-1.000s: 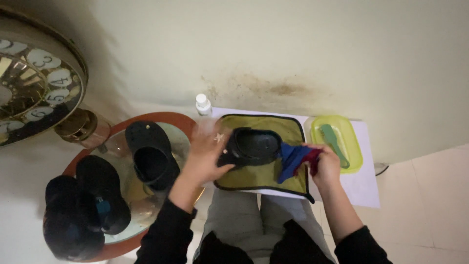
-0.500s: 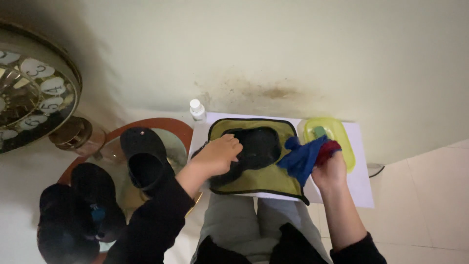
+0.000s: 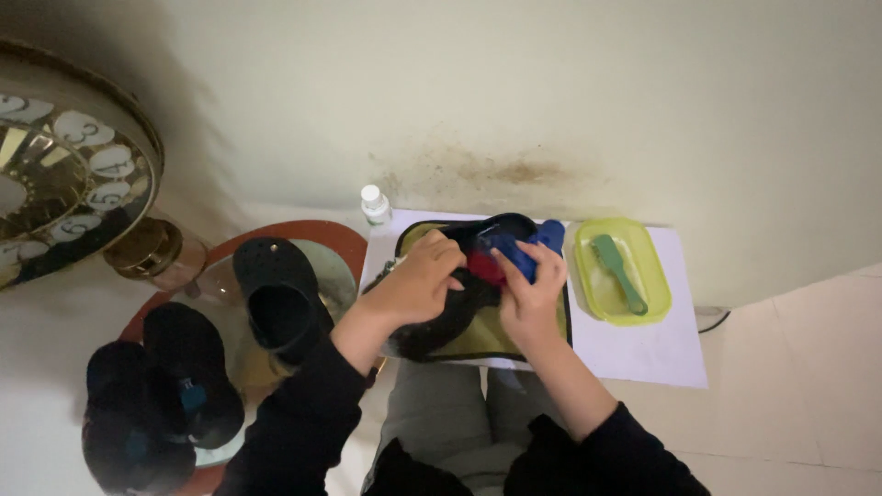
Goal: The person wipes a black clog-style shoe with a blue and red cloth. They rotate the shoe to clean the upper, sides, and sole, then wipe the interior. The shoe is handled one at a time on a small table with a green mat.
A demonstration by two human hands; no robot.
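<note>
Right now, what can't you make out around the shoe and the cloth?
- Head view: most of the black shoe is covered by the left hand and right hand.
- Blue and red cloth: bunched, partly under the fingers; its full shape is hidden.
- Each hand's grip: contact points hidden.
- Clock: cut off by the left edge.
- Dark shoes at lower left: too dim for detail.

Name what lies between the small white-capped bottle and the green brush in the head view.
The black shoe on its yellow mat and the blue cloth.
</note>
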